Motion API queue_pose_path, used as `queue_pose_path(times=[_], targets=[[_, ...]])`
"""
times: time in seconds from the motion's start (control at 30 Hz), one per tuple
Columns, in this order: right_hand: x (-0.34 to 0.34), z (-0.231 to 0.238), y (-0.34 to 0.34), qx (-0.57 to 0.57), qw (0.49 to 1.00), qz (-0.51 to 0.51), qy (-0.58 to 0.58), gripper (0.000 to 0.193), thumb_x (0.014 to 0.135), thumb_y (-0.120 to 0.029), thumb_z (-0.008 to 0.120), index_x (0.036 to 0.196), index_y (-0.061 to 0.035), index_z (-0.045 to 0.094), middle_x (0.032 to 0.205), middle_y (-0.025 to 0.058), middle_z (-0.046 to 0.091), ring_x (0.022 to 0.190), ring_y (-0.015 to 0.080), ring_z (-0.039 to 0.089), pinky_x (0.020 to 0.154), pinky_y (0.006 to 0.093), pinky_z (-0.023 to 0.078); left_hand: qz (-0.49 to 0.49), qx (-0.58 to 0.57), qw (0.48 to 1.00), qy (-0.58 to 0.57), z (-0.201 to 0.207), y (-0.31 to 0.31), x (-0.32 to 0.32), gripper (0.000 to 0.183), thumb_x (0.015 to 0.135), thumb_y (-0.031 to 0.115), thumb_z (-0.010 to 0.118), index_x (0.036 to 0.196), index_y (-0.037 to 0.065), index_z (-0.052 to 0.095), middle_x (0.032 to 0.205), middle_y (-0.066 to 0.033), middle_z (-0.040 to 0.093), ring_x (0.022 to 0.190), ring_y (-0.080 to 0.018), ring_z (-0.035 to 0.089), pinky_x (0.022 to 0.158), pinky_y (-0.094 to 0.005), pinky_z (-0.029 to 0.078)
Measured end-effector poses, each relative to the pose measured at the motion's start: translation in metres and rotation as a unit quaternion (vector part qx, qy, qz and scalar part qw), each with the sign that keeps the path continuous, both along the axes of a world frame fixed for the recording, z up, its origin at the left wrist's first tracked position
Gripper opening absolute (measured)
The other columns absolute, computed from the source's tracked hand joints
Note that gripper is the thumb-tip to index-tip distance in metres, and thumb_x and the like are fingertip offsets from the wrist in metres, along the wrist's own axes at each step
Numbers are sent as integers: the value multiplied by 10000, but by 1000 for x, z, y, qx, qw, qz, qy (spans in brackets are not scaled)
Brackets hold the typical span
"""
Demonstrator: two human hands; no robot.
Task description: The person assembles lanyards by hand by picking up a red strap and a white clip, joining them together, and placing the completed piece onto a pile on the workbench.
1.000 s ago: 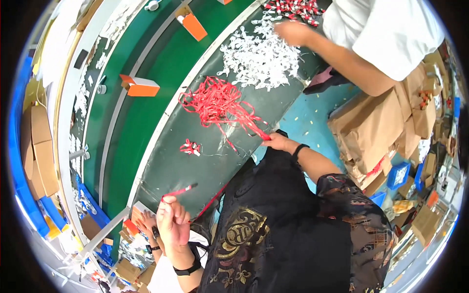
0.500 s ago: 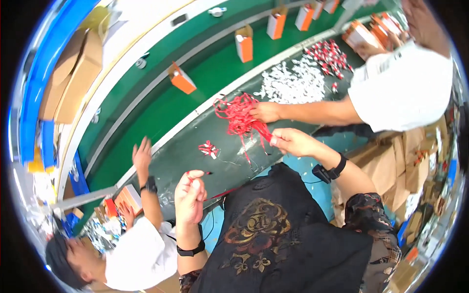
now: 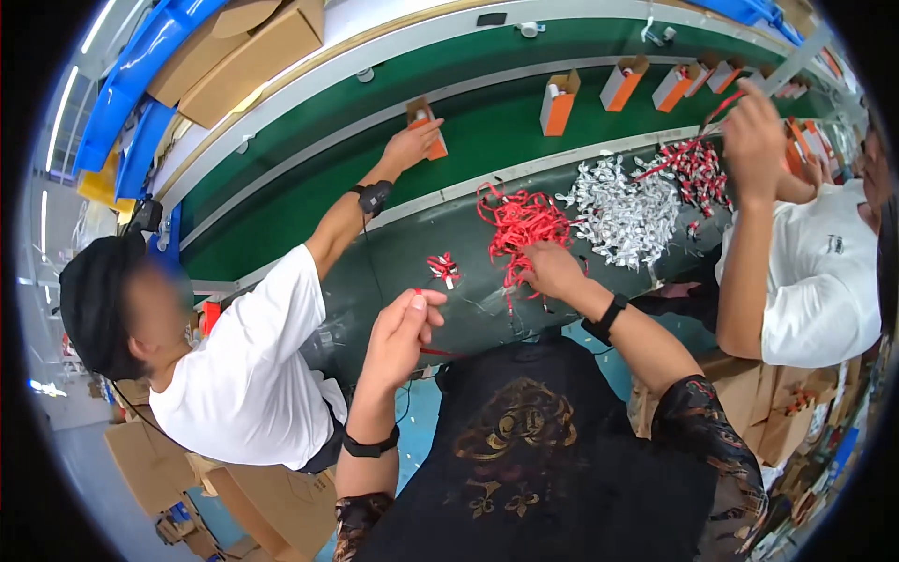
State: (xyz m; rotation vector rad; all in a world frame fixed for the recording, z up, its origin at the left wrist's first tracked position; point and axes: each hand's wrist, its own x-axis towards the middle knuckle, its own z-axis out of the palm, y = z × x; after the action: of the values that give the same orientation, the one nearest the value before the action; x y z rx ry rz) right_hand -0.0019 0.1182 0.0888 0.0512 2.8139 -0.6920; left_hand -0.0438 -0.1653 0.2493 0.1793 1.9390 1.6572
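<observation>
My left hand (image 3: 407, 332) is raised at the near edge of the dark work surface. Its thumb and forefinger pinch a thin red strap (image 3: 419, 291), of which only a bit shows. My right hand (image 3: 554, 270) reaches into the near side of a tangled heap of red straps (image 3: 524, 217), its fingers curled on some of them and partly hidden. Left of that heap lies a small bundle of red straps with white pieces (image 3: 443, 270). To its right spreads a pile of small white pieces (image 3: 626, 214), then a pile of red-and-white pieces (image 3: 698, 178).
On the green conveyor (image 3: 328, 178), a co-worker at left touches an orange-and-white open box (image 3: 420, 112); several similar boxes (image 3: 560, 105) stand farther right. At right another co-worker's raised hand (image 3: 754, 140) holds a red strap. Cardboard boxes (image 3: 253, 66) sit at far left.
My right hand has drawn in over the strap heap. The left co-worker's arm has reached forward to a box. The right co-worker's hand has left the heap and risen with a strap.
</observation>
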Motion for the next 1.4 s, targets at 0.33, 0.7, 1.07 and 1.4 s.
queue_pose_path(times=[0.33, 0.7, 1.07, 1.4], targets=[[-28, 174, -46, -526, 829, 178, 60, 582, 907, -235, 640, 1408, -45, 412, 1140, 140, 647, 1066, 224, 626, 898, 330, 494, -293, -137, 946, 14, 90, 48, -55, 302, 994, 325, 528, 857, 69, 610, 712, 56, 521, 608, -25, 443, 535, -177, 350], [-44, 176, 31, -470, 859, -23, 204, 253, 978, -231, 555, 888, -11, 642, 660, -21, 514, 638, 46, 463, 566, 246, 401, -65, -155, 965, 203, 108, 40, -50, 240, 972, 227, 566, 805, 56, 585, 637, 55, 484, 550, -34, 416, 506, -195, 324], [-83, 84, -40, -484, 799, 59, 351, 231, 982, -218, 521, 906, -28, 630, 959, 117, 610, 965, 248, 592, 838, 352, 472, -56, -141, 929, 338, 134, 96, -27, 177, 960, 108, 565, 1109, 15, 552, 697, 65, 481, 604, -6, 393, 525, -173, 298], [-11, 66, -55, -725, 652, 93, -201, 270, 1026, -251, 401, 896, -56, 534, 549, 24, 502, 448, 108, 407, 460, 259, 348, -64, -266, 884, 378, 126, 81, -57, 158, 859, 128, 679, 967, 17, 645, 600, 45, 466, 559, -39, 407, 495, -237, 344]])
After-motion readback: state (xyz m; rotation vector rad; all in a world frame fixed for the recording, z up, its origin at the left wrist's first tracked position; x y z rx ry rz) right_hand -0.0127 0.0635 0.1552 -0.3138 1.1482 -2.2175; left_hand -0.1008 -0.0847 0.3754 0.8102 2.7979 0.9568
